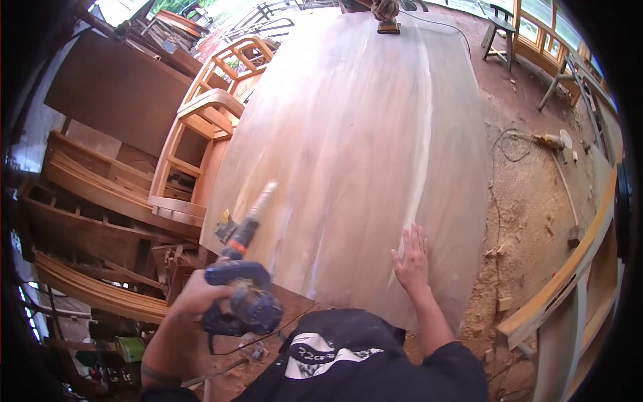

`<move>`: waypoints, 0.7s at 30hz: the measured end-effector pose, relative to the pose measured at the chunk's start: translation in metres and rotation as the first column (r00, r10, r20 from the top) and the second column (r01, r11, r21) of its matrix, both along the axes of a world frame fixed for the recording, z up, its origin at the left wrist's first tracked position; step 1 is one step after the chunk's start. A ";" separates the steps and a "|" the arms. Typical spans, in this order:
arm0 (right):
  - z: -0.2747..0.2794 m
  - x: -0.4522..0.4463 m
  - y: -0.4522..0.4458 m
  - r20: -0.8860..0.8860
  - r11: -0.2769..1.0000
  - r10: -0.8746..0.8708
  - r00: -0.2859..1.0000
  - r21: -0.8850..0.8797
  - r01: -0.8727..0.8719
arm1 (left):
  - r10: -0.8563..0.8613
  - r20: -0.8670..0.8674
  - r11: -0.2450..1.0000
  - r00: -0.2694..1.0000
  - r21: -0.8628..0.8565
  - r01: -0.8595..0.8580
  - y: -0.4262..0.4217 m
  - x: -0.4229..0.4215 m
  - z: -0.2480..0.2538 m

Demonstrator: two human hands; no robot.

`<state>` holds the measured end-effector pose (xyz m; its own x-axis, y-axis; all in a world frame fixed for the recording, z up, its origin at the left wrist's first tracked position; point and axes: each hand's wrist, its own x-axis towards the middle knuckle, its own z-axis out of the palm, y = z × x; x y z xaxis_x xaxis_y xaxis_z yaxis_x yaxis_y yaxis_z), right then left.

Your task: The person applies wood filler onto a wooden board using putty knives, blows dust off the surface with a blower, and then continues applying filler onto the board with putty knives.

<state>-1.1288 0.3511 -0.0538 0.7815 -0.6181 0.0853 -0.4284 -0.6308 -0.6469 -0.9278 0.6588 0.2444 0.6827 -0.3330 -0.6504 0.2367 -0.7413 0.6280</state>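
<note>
My left hand (204, 295) is wrapped round the handle of a blue handheld power tool (244, 298), which looks like a blower. Its long dark nozzle with an orange ring points forward and up over the left edge of a large wooden slab (348, 154). Flat on the slab's near right part lies my right hand (412, 261), fingers stretched out and holding nothing. Pale streaks run along the slab's length. At its far end, another person's hand (386, 9) rests on a small sander (388, 27).
Wooden chair frames (207, 114) stand close along the slab's left side, with stacked boards (100, 174) beyond. Sawdust (516, 241), a corded tool (549, 141) and a cable lie on the floor at right. A curved wooden beam (569, 275) and a stool (499, 37) stand there too.
</note>
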 end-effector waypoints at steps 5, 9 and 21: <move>0.000 0.029 0.063 0.037 0.984 0.180 0.983 0.003 -0.180 | -0.296 -0.156 0.955 0.942 -0.045 0.293 0.017 -0.008 -0.029; -0.012 0.036 0.105 -0.097 0.975 0.183 0.978 -0.108 -0.193 | -0.637 -0.055 0.770 0.769 -0.104 0.630 0.049 -0.004 -0.061; -0.047 -0.028 0.198 -0.300 0.775 -0.617 0.727 -0.393 0.495 | -0.938 0.002 0.342 0.346 0.157 0.927 0.208 0.066 -0.111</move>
